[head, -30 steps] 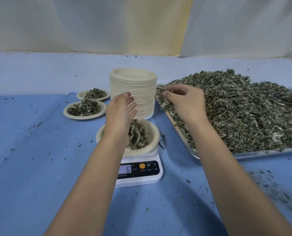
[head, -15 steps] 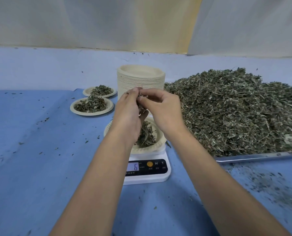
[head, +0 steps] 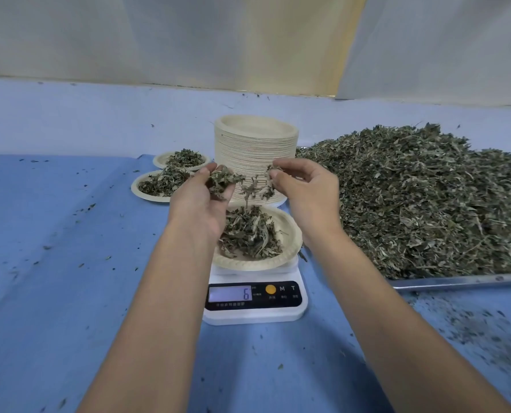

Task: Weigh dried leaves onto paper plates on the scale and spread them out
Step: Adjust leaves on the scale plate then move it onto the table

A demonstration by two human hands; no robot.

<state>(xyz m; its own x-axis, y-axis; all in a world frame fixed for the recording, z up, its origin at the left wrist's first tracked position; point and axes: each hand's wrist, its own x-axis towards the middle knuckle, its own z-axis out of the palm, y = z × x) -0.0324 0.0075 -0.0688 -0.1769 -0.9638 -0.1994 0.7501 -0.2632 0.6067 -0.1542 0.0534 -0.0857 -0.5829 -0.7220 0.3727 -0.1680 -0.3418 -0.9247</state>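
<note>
A white digital scale (head: 254,296) reads 6 and carries a paper plate (head: 290,245) with a small heap of dried leaves (head: 249,234). Above the plate, my left hand (head: 200,204) holds a clump of dried leaves (head: 223,180) in its curled fingers. My right hand (head: 305,195) pinches another tuft (head: 270,180), and bits hang and fall between the two hands. A big pile of dried leaves (head: 421,201) fills a metal tray (head: 457,281) on the right.
A tall stack of paper plates (head: 255,150) stands just behind the scale. Two filled plates (head: 162,186) (head: 181,159) sit at the back left on the blue cloth (head: 69,263). Leaf crumbs litter the cloth at lower right.
My right hand came from the tray pile over to the plate and met the left hand. Now the hands have drawn apart, each with part of the leaves, and bits drop.
</note>
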